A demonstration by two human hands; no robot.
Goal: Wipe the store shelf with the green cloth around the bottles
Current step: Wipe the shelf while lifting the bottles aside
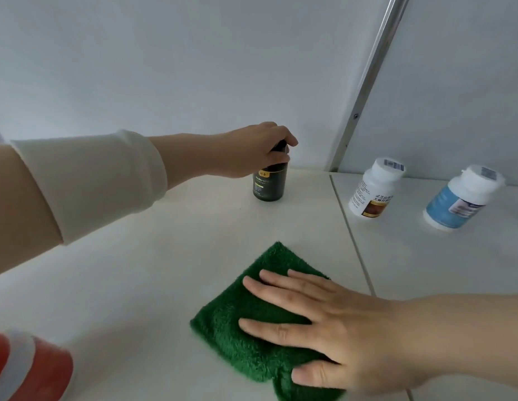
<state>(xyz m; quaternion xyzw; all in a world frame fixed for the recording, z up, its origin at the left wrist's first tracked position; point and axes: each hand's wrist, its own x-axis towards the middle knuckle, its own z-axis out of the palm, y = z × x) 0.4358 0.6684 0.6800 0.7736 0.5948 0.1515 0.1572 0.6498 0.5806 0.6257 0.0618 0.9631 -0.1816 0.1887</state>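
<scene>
Nearest the camera, toward five o'clock, the right hand [347, 331] lies flat on the green cloth [252, 319], fingers straight and spread apart, palm pressing the folded cloth onto the white shelf [142, 273]. At seven o'clock a blurred red-and-white striped object [29, 369] cuts into the corner. Farther back, around the centre of the view, the left hand [252, 151] reaches in from nine o'clock in a pushed-up white sleeve [90, 183], its fingers curled and clamped around the cap of a dark bottle [269, 183] that stands upright on the shelf, close to the back wall [194, 68]. Beyond a seam [350, 230] in the shelf, toward three o'clock, stand a white bottle [373, 189] with an orange label and, just beside it, a blue-labelled bottle [457, 198]. A metal rail [367, 82] climbs the wall toward one o'clock.
</scene>
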